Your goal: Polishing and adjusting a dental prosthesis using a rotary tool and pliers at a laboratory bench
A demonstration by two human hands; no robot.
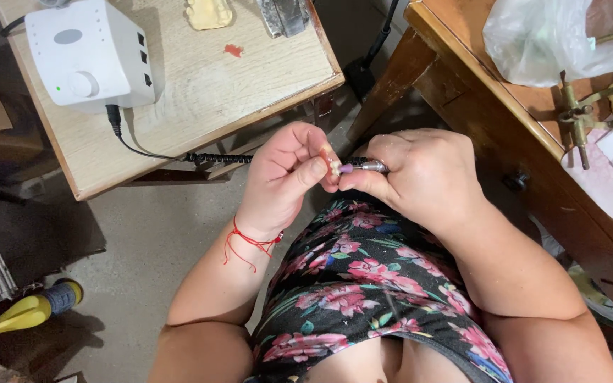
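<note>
A control box (88,55) sits on the far left table (200,99); a bottle (31,310) lies on the floor (143,241), near left; a bag (555,39) lies far right.

Lighting: soft, even daylight, moderately bright. Glare: mild on the clear plastic bag (555,35), up and right of the fingers (306,170). Shadows: deep on the floor (143,234) down-left of the fingers. Focus: sharp centrally; slight wide-angle stretch toward edges.

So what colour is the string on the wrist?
Red: the string on the left wrist, seen from the head camera.
</note>
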